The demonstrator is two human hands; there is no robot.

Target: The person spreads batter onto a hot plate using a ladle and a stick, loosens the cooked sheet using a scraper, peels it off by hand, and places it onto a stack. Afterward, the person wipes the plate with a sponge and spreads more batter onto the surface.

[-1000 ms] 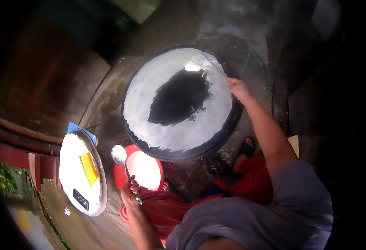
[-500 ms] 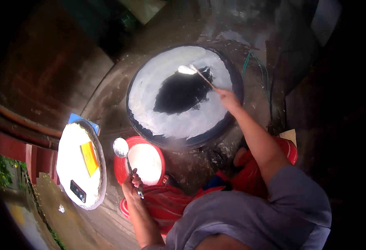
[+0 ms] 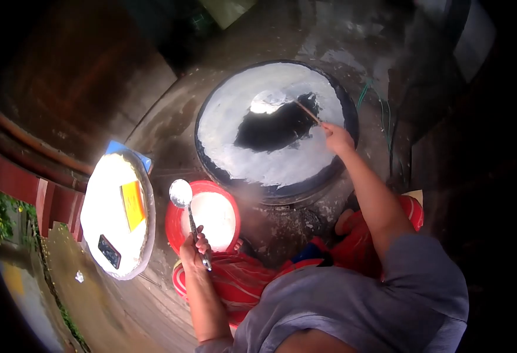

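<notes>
My left hand (image 3: 194, 249) is closed round the handle of a metal ladle (image 3: 181, 193), whose bowl is over the edge of a red basin (image 3: 174, 222) holding white liquid. In my right hand (image 3: 337, 139) is a thin stick (image 3: 307, 112), gripped near its end. Its far tip reaches onto a large round black griddle (image 3: 353, 112). White batter (image 3: 229, 138) covers most of the griddle, with an irregular dark patch (image 3: 276, 128) near the middle. A thicker, bright heap of batter (image 3: 268, 101) lies by the stick's tip.
At the left stands a round white-topped surface (image 3: 108, 197) bearing a yellow packet (image 3: 133, 205) and a black phone (image 3: 109, 252). A blue object (image 3: 130, 154) shows behind it. Green cord (image 3: 383, 117) lies on the floor right of the griddle.
The stick has swept leftward from the griddle's upper right, and the dark patch has shrunk. My left hand still holds the ladle by the basin. The whole view has shifted slightly.
</notes>
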